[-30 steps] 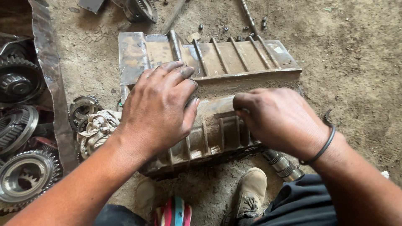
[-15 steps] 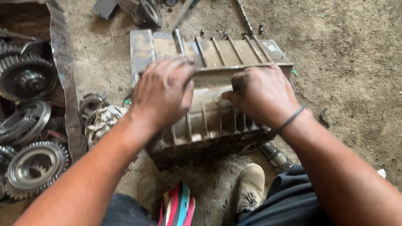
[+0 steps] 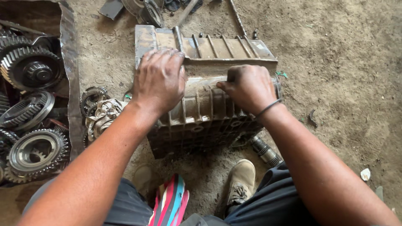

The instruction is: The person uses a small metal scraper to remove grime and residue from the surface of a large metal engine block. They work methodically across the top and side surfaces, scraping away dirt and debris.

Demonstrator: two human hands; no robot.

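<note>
Pressing both palms on gearbox casing (image 3: 209, 113)

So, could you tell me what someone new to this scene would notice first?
Both hands press on a grimy ribbed metal casing lying on the dirt floor in the middle: the left hand flat on its upper left, the right hand curled on its right side. At the far left, a battered metal tray holds several large toothed gears. Near the bottom, a tan shoe rests on the dirt.
</note>
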